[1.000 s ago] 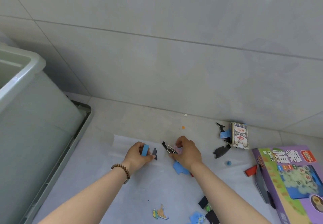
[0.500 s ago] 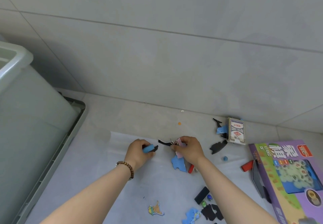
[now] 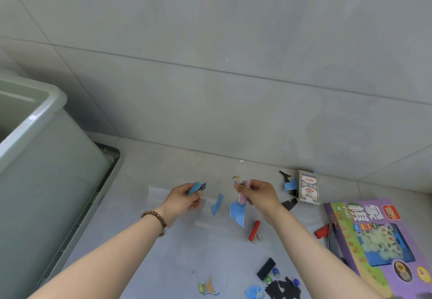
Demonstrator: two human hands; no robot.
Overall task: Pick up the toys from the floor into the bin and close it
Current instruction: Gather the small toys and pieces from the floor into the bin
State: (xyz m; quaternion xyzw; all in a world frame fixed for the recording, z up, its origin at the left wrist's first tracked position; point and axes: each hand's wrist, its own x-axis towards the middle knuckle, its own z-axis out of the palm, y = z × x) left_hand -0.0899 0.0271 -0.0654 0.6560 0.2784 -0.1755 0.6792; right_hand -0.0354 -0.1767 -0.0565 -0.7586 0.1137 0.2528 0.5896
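Note:
My left hand [image 3: 184, 197] pinches a blue block [image 3: 194, 187] with a small dark piece behind it, lifted above the floor. My right hand [image 3: 257, 193] grips a metal ring toy [image 3: 237, 179] together with a pink piece [image 3: 242, 197]. Between and below the hands lie two blue puzzle pieces [image 3: 238, 212] on a pale sheet. A red block [image 3: 254, 229] lies just beside them. The grey-green bin [image 3: 35, 158] stands open at the left, its lid [image 3: 98, 196] flat on the floor under it.
A card deck [image 3: 308, 186] stands by the wall with dark and blue pieces around it. A purple game box [image 3: 374, 240] lies at the right, a second red block [image 3: 322, 231] beside it. A black block [image 3: 266, 268], marbles and more puzzle pieces [image 3: 284, 288] lie near the bottom edge.
Both hands rose off the floor with their toys. The black piece between the hands is gone from the floor, and a narrow blue piece now shows there.

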